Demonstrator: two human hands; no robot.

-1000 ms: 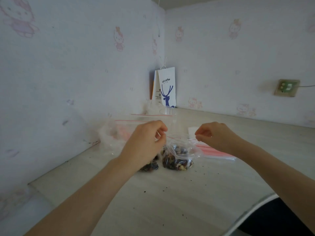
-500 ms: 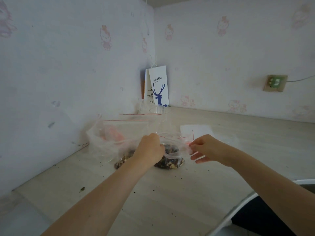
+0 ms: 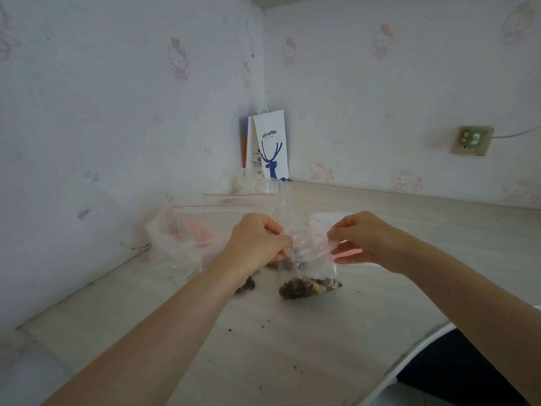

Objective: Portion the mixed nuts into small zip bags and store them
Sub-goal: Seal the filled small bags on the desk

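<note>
Two hands are met at the mouth of one small zip bag point(image 3: 307, 269), which is held up over the table point(image 3: 292, 347) a little beyond the middle of the scene. The left end of its crumpled top is pinched by the curled fingertips of the left hand point(image 3: 257, 243), and the right end is pinched between thumb and forefinger of the right hand point(image 3: 364, 237), whose other fingers are loosely spread beneath. The strip of the mouth is thus laid left to right between the hands, with neither hand set nearer than the other, while the body of the bag hangs down and slightly to the near side, its bottom appearing to rest on the table. A low heap of mixed nuts point(image 3: 308, 287) is held in that bottom, well under the mouth, so the upper part is left slack. Whether the strip is already pressed shut cannot be told, as the top is bunched; the closing is judged to call for a run along that left-to-right line. A second dark portion point(image 3: 247, 285) is partly hidden beyond the left wrist. Farther left a large plastic bag point(image 3: 175, 244) with something pink inside is slumped by the wall, empty zip bags point(image 3: 228, 208) with red lines are seen just beyond it, and a paper coffee bag point(image 3: 270, 142) is propped in the far corner
</note>
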